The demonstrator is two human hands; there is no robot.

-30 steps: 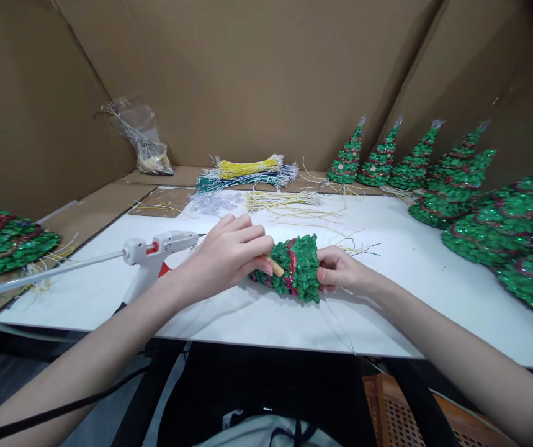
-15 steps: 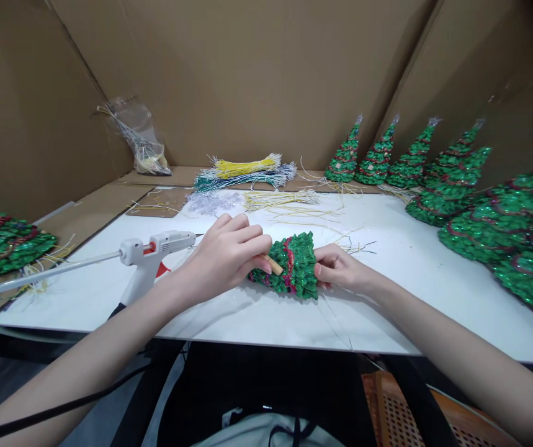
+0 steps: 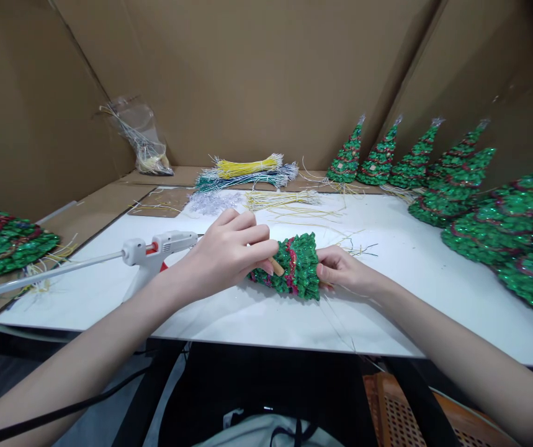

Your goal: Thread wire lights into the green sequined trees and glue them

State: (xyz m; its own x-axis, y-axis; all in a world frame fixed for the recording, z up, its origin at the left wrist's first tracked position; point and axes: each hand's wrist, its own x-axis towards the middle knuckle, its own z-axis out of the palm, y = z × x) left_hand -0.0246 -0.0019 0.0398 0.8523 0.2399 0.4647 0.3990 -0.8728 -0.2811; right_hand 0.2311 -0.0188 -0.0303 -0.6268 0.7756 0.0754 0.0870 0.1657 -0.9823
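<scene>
The left hand (image 3: 241, 251) grips a short wooden stick (image 3: 277, 267) between thumb and fingers, its tip against the side of a small green tree (image 3: 302, 267) trimmed with red garland. The tree lies on its side on the table (image 3: 387, 329) between the two hands, its wide base toward the right hand (image 3: 340, 271), which pinches that base at the edge.

Well beyond the left hand, and to its left, a clear plastic bag (image 3: 149, 139) leans against the cardboard wall (image 3: 266, 81). Pale, thin stems run through it and poke out at its upper left end; a yellowish clump sits in the bottom, too blurred to name. Straight ahead of the hands, a yellow wire bundle (image 3: 250, 165) rests on green and dark blue ones. Nearer the left hand are a pile of clear pieces (image 3: 213, 202) and, left of it, a brown board (image 3: 159, 203) with a few strands across it. A white glue gun (image 3: 147, 254) stands left of the left hand, partly behind the forearm. Finished-looking trees (image 3: 434, 161) line the far right, beyond the right hand.
</scene>
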